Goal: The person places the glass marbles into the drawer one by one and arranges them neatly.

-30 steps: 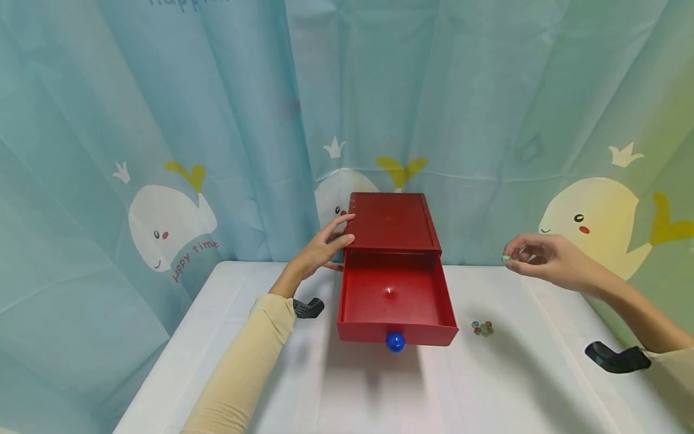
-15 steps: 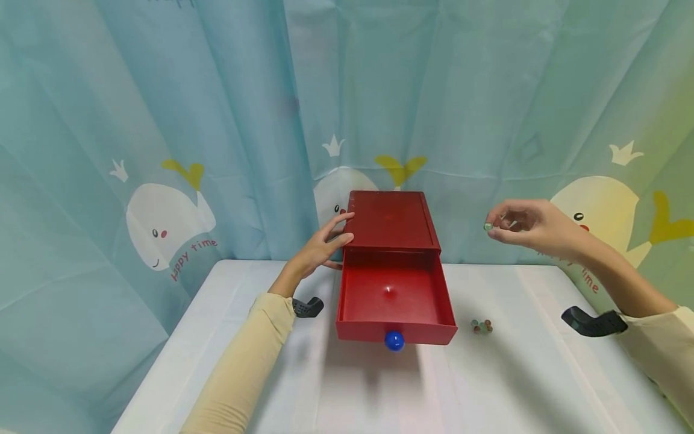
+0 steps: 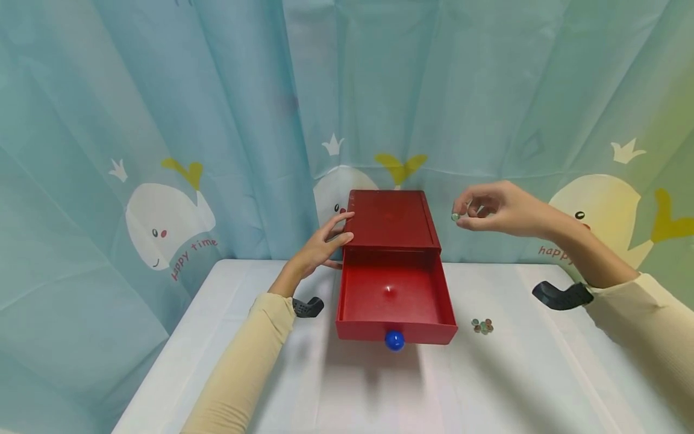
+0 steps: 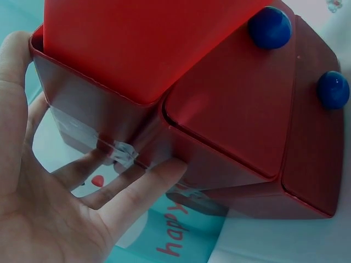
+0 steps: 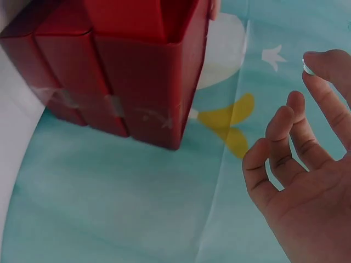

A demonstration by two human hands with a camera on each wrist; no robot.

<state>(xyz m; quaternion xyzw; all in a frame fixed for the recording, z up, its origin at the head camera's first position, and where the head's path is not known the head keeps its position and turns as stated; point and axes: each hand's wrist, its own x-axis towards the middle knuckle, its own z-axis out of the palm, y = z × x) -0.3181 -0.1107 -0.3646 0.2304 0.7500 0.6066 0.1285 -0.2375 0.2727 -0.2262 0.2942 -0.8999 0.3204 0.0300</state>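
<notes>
A red drawer cabinet point(image 3: 391, 220) stands on the table, its top drawer point(image 3: 374, 331) pulled out and bare inside. My left hand point(image 3: 317, 248) steadies the cabinet's left side, with spread fingertips on the top edge and side wall; the left wrist view shows the fingers fairly straight. Between thumb and index finger, my right hand point(image 3: 501, 208) pinches a small pale green glass marble point(image 3: 455, 217). It hovers in the air to the right of the cabinet, above table height. In the right wrist view, the fingers mostly cover that marble point(image 5: 307, 68).
Several green and reddish marbles point(image 3: 482, 326) lie clustered on the white table point(image 3: 504, 392), right of the drawer. Two lower drawers, one being the middle drawer point(image 4: 236, 104), are closed and have blue knobs. A whale-print curtain point(image 3: 244, 120) hangs close behind.
My right hand has moved left and upward, bringing the pinched marble closer to the cabinet. The left hand, the drawer and the marbles on the table stay where they were.
</notes>
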